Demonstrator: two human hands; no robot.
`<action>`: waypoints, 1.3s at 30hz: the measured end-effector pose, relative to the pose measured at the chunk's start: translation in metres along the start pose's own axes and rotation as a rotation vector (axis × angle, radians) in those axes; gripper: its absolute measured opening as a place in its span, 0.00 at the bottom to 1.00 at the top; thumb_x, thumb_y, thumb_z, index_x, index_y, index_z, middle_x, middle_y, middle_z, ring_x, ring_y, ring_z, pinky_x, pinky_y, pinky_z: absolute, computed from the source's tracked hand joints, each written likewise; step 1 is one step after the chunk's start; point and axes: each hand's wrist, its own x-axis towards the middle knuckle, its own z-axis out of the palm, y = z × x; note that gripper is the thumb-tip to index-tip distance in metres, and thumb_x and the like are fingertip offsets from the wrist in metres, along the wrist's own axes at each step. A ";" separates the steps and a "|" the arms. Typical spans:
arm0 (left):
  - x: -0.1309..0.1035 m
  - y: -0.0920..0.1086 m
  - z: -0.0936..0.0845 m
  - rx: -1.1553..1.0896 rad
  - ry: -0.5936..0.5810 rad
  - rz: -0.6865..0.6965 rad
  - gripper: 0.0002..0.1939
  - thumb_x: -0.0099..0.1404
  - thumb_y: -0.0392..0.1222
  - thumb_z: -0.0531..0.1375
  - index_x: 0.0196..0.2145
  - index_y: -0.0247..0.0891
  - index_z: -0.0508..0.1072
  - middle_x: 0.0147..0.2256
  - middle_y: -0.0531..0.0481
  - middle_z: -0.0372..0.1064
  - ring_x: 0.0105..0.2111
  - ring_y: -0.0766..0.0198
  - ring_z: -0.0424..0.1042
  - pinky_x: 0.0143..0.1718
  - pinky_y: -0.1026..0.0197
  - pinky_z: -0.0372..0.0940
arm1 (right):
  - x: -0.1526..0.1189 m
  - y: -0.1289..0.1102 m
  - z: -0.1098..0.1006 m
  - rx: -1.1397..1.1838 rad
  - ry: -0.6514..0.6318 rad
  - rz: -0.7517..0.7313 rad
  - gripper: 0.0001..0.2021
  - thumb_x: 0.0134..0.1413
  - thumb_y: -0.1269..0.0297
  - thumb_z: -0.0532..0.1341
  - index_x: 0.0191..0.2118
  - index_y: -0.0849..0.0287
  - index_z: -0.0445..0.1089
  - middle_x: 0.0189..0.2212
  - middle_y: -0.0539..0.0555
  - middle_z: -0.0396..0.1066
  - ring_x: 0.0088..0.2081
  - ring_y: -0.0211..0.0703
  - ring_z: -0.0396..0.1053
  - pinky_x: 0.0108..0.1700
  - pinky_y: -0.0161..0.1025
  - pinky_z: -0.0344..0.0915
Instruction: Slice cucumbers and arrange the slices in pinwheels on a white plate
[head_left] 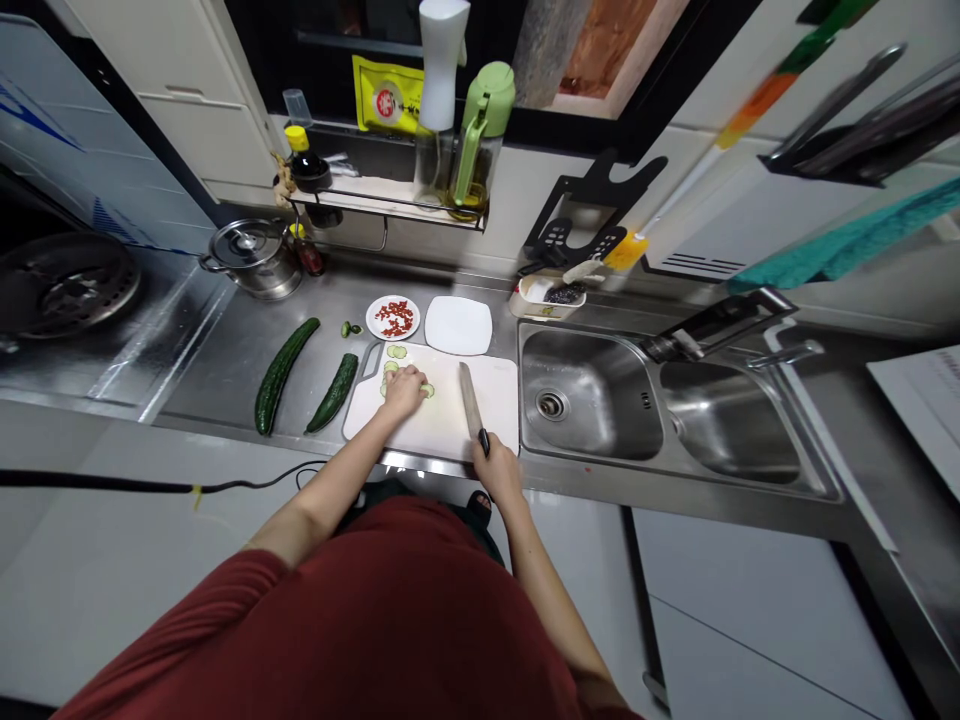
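My right hand (pixel 497 470) grips the black handle of a kitchen knife (pixel 470 400). The blade points away from me over the right part of a white cutting board (pixel 439 435). On the board's left part, my left hand (pixel 406 390) lies with bent fingers on cucumber slices (pixel 428 390), partly covering them. More pale green slices sit beyond its fingertips, near the board's far left corner. Left of the board lie a shorter cut cucumber (pixel 333 394) and a long whole cucumber (pixel 283 378). Small cucumber end pieces (pixel 350 328) rest behind them.
Behind the board stand a plate of chopped red pieces (pixel 393 318) and a white square plate (pixel 458 325). A double sink (pixel 592 395) is to the right. A lidded steel pot (pixel 253 262) stands back left, near a wok (pixel 64 285). Bottles fill a wall shelf (pixel 375 193).
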 end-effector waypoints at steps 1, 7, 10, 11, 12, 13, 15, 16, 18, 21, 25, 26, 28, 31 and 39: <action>0.000 0.000 0.000 -0.004 0.010 -0.007 0.09 0.60 0.42 0.59 0.39 0.42 0.76 0.45 0.44 0.70 0.50 0.51 0.64 0.50 0.50 0.52 | 0.000 -0.001 -0.001 -0.012 -0.003 -0.003 0.22 0.67 0.50 0.44 0.51 0.58 0.66 0.41 0.60 0.74 0.43 0.48 0.72 0.41 0.37 0.59; -0.006 0.003 -0.004 -0.171 0.028 -0.117 0.04 0.60 0.43 0.61 0.33 0.43 0.74 0.35 0.50 0.74 0.41 0.56 0.70 0.49 0.51 0.56 | 0.000 -0.008 -0.007 -0.079 0.008 -0.042 0.23 0.68 0.50 0.42 0.49 0.59 0.66 0.39 0.61 0.75 0.43 0.49 0.72 0.45 0.39 0.58; -0.012 0.001 -0.004 -0.321 0.022 -0.204 0.07 0.58 0.47 0.62 0.32 0.43 0.73 0.32 0.53 0.75 0.35 0.61 0.71 0.46 0.55 0.59 | 0.001 -0.009 -0.005 -0.086 0.004 -0.051 0.22 0.68 0.51 0.42 0.49 0.60 0.67 0.40 0.61 0.75 0.44 0.49 0.72 0.46 0.40 0.58; -0.014 0.000 -0.003 -0.360 0.029 -0.220 0.08 0.58 0.48 0.63 0.31 0.43 0.73 0.31 0.53 0.74 0.34 0.62 0.71 0.45 0.56 0.60 | 0.002 -0.009 -0.004 -0.084 0.000 -0.053 0.22 0.68 0.51 0.42 0.49 0.60 0.67 0.40 0.61 0.75 0.44 0.49 0.72 0.46 0.40 0.58; -0.017 -0.001 -0.003 -0.393 0.036 -0.227 0.08 0.57 0.48 0.63 0.31 0.42 0.73 0.31 0.54 0.74 0.34 0.63 0.71 0.43 0.57 0.61 | 0.002 -0.010 -0.004 -0.080 -0.005 -0.054 0.23 0.68 0.51 0.42 0.49 0.60 0.66 0.40 0.61 0.75 0.44 0.49 0.72 0.46 0.40 0.58; -0.020 -0.003 -0.002 -0.419 0.043 -0.230 0.08 0.57 0.48 0.63 0.31 0.42 0.73 0.30 0.54 0.74 0.33 0.63 0.71 0.42 0.59 0.61 | 0.002 -0.010 -0.003 -0.076 -0.012 -0.054 0.23 0.68 0.51 0.42 0.50 0.60 0.66 0.40 0.62 0.75 0.45 0.49 0.72 0.46 0.40 0.58; -0.025 -0.006 0.000 -0.455 0.063 -0.233 0.07 0.57 0.47 0.63 0.30 0.43 0.73 0.30 0.55 0.73 0.33 0.64 0.71 0.39 0.60 0.61 | 0.003 -0.011 -0.003 -0.075 -0.023 -0.051 0.23 0.68 0.51 0.42 0.50 0.60 0.66 0.41 0.62 0.74 0.45 0.49 0.71 0.46 0.40 0.58; -0.027 -0.008 0.001 -0.468 0.074 -0.234 0.06 0.57 0.46 0.63 0.30 0.43 0.73 0.30 0.55 0.73 0.33 0.64 0.71 0.39 0.61 0.61 | 0.003 -0.011 -0.003 -0.076 -0.025 -0.052 0.23 0.68 0.51 0.42 0.50 0.60 0.66 0.41 0.62 0.74 0.45 0.49 0.72 0.46 0.40 0.58; -0.032 -0.012 0.003 -0.486 0.095 -0.241 0.06 0.57 0.46 0.62 0.30 0.42 0.73 0.30 0.55 0.73 0.33 0.64 0.71 0.38 0.61 0.61 | 0.002 -0.013 -0.003 -0.080 -0.022 -0.059 0.23 0.68 0.51 0.42 0.49 0.60 0.66 0.40 0.61 0.75 0.44 0.50 0.72 0.45 0.40 0.58; -0.041 -0.017 0.005 -0.502 0.147 -0.292 0.07 0.58 0.46 0.61 0.32 0.42 0.73 0.31 0.54 0.74 0.34 0.64 0.71 0.40 0.61 0.60 | 0.002 -0.015 -0.004 -0.084 -0.018 -0.062 0.22 0.68 0.51 0.43 0.49 0.60 0.66 0.40 0.61 0.75 0.44 0.50 0.72 0.45 0.40 0.59; -0.052 -0.022 0.004 -0.466 0.281 -0.410 0.10 0.61 0.47 0.58 0.39 0.43 0.70 0.33 0.55 0.75 0.34 0.64 0.72 0.47 0.57 0.57 | 0.002 -0.015 -0.003 -0.091 -0.034 -0.046 0.22 0.67 0.51 0.43 0.50 0.61 0.66 0.41 0.62 0.74 0.45 0.50 0.72 0.45 0.40 0.59; -0.055 -0.023 0.003 -0.447 0.304 -0.438 0.11 0.61 0.47 0.58 0.41 0.43 0.69 0.33 0.55 0.75 0.35 0.63 0.72 0.49 0.56 0.55 | 0.002 -0.015 -0.003 -0.092 -0.037 -0.044 0.23 0.67 0.51 0.43 0.50 0.61 0.66 0.41 0.62 0.74 0.45 0.50 0.72 0.45 0.40 0.59; -0.059 -0.026 0.000 -0.420 0.329 -0.479 0.15 0.61 0.48 0.58 0.45 0.43 0.66 0.34 0.54 0.76 0.38 0.61 0.72 0.49 0.54 0.53 | 0.002 -0.015 -0.002 -0.092 -0.035 -0.046 0.23 0.67 0.51 0.43 0.51 0.61 0.66 0.41 0.62 0.74 0.45 0.50 0.72 0.44 0.40 0.59; -0.062 -0.031 -0.004 -0.411 0.345 -0.512 0.19 0.59 0.48 0.59 0.48 0.44 0.63 0.34 0.53 0.76 0.40 0.60 0.73 0.48 0.54 0.53 | 0.001 -0.015 -0.002 -0.086 -0.031 -0.052 0.23 0.67 0.51 0.43 0.51 0.61 0.66 0.42 0.62 0.74 0.45 0.50 0.72 0.44 0.40 0.59; -0.065 -0.043 -0.010 -0.309 0.333 -0.581 0.16 0.59 0.46 0.59 0.45 0.44 0.64 0.33 0.53 0.75 0.43 0.58 0.72 0.48 0.53 0.51 | -0.001 -0.016 0.000 -0.080 -0.022 -0.068 0.22 0.67 0.52 0.43 0.50 0.61 0.66 0.40 0.62 0.75 0.45 0.50 0.72 0.44 0.40 0.59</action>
